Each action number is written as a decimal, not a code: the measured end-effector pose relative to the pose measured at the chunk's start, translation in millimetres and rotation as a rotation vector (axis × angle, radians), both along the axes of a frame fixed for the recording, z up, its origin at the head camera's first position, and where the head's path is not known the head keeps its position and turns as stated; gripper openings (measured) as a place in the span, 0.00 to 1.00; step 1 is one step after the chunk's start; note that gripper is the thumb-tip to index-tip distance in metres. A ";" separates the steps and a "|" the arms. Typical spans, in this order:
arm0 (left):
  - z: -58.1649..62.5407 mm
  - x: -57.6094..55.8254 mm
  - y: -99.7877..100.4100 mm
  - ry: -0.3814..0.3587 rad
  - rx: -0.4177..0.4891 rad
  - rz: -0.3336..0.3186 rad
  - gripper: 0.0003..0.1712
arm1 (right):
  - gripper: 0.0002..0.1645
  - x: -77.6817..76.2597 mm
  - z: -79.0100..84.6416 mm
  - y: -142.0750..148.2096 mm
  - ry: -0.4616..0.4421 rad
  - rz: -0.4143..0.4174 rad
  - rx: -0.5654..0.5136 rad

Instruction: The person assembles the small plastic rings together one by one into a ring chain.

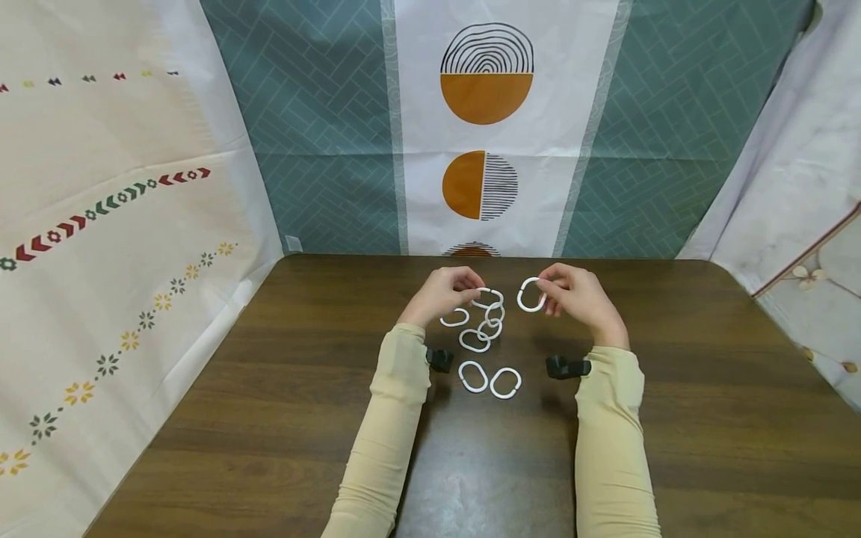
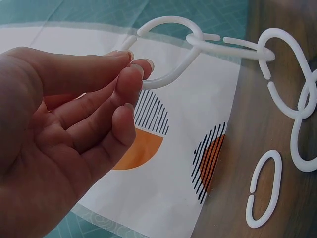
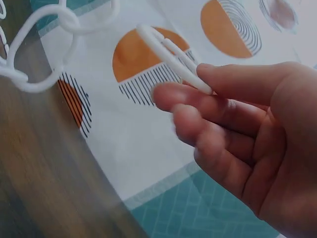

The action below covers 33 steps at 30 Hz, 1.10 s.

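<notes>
A chain of several white plastic C-shaped links (image 1: pixel 494 314) hangs from my left hand (image 1: pixel 442 293), its lower end reaching down toward the table. Thumb and fingertips pinch the top link (image 2: pixel 171 22), which has a small gap in its side. To the right, apart from the chain, my right hand (image 1: pixel 572 295) pinches a single white link (image 1: pixel 521 296) between thumb and forefinger; this loose link (image 3: pixel 166 52) also shows its gap. Another loose link (image 1: pixel 455 323) lies on the table beside the chain, partly behind my left hand in the head view.
Two more white links lie nearer on the brown wooden table (image 1: pixel 269 433): a left one (image 1: pixel 474 376) and a right one (image 1: pixel 505 383). Behind the table hangs a teal and white patterned cloth (image 1: pixel 323 149). Pale patterned cloths flank both sides.
</notes>
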<state>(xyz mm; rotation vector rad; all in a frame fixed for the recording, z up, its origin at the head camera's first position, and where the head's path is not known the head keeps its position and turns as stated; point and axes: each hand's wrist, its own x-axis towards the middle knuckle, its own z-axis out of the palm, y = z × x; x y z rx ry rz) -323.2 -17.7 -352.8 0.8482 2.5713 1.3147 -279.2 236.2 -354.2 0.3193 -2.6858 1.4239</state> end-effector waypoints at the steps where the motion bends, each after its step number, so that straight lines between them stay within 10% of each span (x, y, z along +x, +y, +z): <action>1: 0.0 0.3 0.1 0.000 0.001 0.000 0.07 | 0.13 0.0 1.2 -1.7 0.005 -0.002 0.005; 33: -0.3 2.9 7.6 0.011 0.010 -0.064 0.08 | 0.08 -4.7 10.7 -53.5 0.159 -0.123 0.255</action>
